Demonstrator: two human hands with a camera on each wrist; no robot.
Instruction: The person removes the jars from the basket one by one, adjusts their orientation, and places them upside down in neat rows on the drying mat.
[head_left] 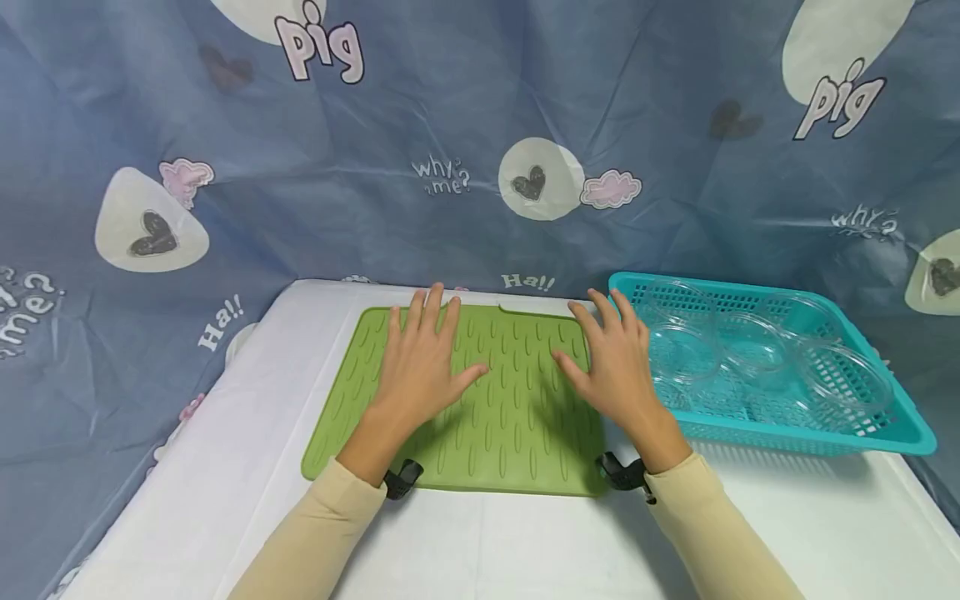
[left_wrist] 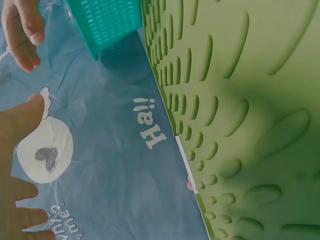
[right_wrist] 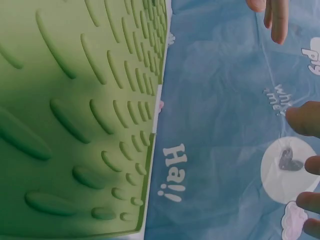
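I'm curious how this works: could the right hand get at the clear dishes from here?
Probably yes: the right hand is empty and close beside the basket, which is open on top. Nothing seems to cover the dishes, though the hand would have to pass over the basket's side.

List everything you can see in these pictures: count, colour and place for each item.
Ribbed mat: one, green, on the table
Basket: one, turquoise, right of the mat
Round containers: at least five, clear, inside the basket
Table: one, white top, under mat and basket
Printed sheet: blue-grey, behind the table
Wrist straps: two, black, one per wrist
Sleeves: two, beige, on the forearms
Left hand: one, bare, above the mat
Right hand: one, bare, above the mat's right side
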